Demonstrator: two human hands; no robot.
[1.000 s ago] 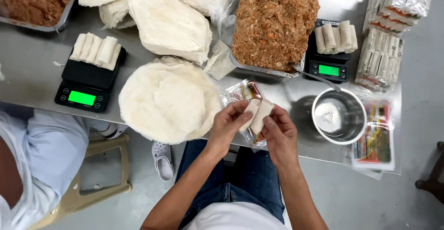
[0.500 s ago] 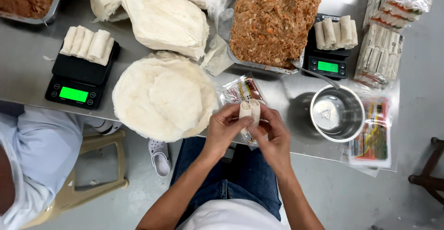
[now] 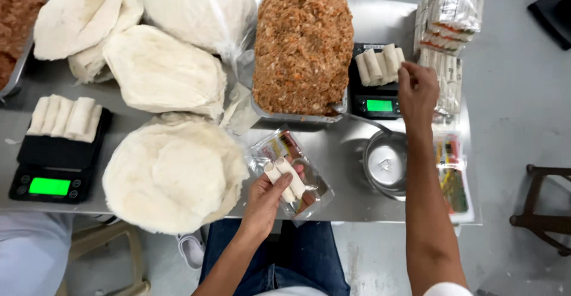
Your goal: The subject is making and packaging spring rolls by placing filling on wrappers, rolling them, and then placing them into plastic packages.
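My left hand (image 3: 267, 192) pinches two spring rolls (image 3: 285, 178); right hand (image 3: 417, 89), fingers curled, reaches rolls on scale (image 3: 378, 64) at one o'clock—they could topple.

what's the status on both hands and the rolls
Left hand grips two rolls over a clear bag. Right hand at rolls on scale. Nothing blocking.

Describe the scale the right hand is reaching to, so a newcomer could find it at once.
Start at the big tray of minced filling mid-table. The black scale sits just right of it, under the right hand. Unlike the scale at the table's left end, it adjoins the round metal bowl.
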